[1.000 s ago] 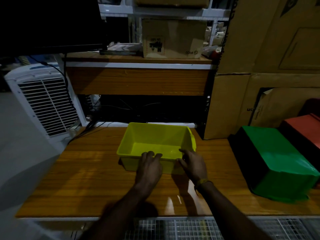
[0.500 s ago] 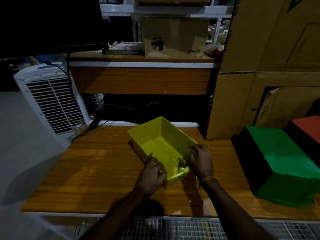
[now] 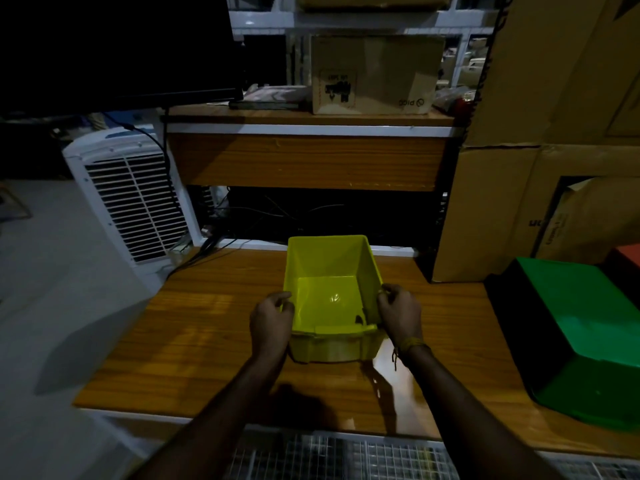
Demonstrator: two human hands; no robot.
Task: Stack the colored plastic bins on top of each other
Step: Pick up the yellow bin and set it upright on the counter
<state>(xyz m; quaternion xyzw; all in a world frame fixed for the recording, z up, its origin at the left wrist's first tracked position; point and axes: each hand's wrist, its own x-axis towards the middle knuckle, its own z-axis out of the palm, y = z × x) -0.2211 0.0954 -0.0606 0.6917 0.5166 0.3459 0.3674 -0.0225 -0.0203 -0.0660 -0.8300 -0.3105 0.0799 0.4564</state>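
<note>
A yellow plastic bin [image 3: 330,271] stands open side up in the middle of the wooden table [image 3: 207,327], its short front end facing me. My left hand [image 3: 272,323] grips its left rim near the front. My right hand [image 3: 400,315] grips the right rim opposite, a thread band on the wrist. A green bin [image 3: 585,334] lies upside down at the right of the table. Behind it, at the frame's right edge, shows a corner of a red bin [image 3: 628,258].
Large cardboard boxes [image 3: 519,188] stand at the back right. A raised wooden shelf [image 3: 304,161] with a carton [image 3: 374,74] on top runs behind the table. A white air cooler [image 3: 128,199] stands on the floor at the left. A wire grid [image 3: 346,455] lies below the table's front edge.
The yellow bin has been turned from lying crosswise to pointing lengthwise away from me. Both hands moved from its front wall to its left and right rims.
</note>
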